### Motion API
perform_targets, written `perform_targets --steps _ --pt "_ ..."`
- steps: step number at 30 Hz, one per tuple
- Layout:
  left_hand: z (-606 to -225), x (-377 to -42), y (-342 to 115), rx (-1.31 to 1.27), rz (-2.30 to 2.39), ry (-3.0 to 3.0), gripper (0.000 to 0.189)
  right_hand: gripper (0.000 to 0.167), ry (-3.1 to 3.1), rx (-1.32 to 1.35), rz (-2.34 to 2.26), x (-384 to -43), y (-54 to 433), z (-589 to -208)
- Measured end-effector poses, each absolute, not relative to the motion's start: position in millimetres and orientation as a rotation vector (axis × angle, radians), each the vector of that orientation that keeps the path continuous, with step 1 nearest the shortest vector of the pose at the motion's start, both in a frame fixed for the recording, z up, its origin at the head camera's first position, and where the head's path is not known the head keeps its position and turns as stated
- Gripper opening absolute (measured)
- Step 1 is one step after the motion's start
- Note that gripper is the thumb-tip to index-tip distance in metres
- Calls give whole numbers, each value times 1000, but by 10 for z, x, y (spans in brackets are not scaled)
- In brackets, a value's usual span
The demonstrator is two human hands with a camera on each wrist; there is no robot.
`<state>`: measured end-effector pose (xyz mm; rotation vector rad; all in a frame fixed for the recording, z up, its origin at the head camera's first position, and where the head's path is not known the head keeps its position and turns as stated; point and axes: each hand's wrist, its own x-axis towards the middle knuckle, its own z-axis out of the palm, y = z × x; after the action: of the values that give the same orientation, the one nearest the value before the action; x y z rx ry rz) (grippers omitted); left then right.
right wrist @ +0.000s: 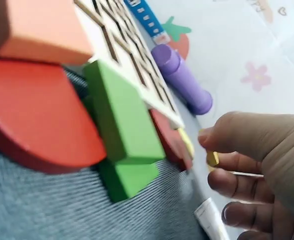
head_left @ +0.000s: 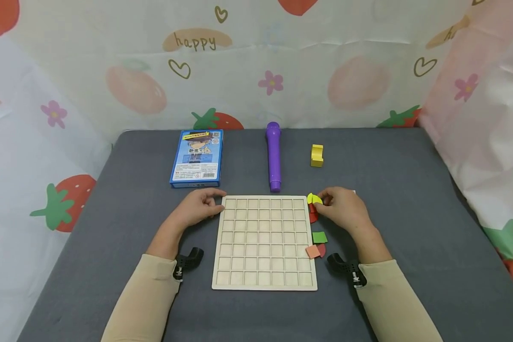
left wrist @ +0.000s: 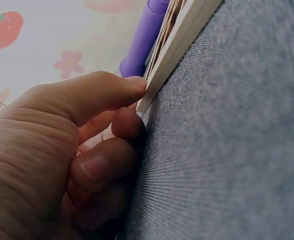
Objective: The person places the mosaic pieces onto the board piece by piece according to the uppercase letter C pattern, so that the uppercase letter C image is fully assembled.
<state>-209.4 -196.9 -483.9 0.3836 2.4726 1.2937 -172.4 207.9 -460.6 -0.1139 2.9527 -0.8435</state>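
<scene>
A pale wooden grid board [head_left: 266, 242] lies flat on the table. My left hand [head_left: 198, 206] grips its far left corner; in the left wrist view the thumb [left wrist: 134, 87] touches the board's edge and the other fingers curl beneath. At the far right corner my right hand [head_left: 346, 209] pinches a rounded yellow piece [head_left: 318, 200] between thumb and index finger, partly hidden by them. Another yellow piece [head_left: 309, 198] lies beside it, against the board. Red pieces [head_left: 313, 216] sit just below. Nearer me are a green block [head_left: 319, 237], an orange square [head_left: 312, 251] and a red rounded piece [head_left: 322, 249].
Behind the board stand a blue box [head_left: 196, 159], a purple microphone-shaped stick [head_left: 274, 156] and a yellow notched block [head_left: 317, 156]. A small white object [right wrist: 211, 220] lies near my right fingers. Printed cloth [head_left: 308, 38] hangs along the table's back edge.
</scene>
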Motion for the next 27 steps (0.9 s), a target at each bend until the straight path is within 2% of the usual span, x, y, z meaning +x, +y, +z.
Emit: perform_targets --steps 8,17,27 --pt "-4853 -2091 -1980 387 1299 2476 43 25 2983 -168 -955 -1667 1998 -4438" --pt "-4834 -2094 -1975 384 1285 2480 43 23 3005 -346 -1093 -1592 1867 -4284" --pt "-4836 -2097 -1962 374 1283 2481 41 19 3006 -539 -1027 -1549 1606 -4354"
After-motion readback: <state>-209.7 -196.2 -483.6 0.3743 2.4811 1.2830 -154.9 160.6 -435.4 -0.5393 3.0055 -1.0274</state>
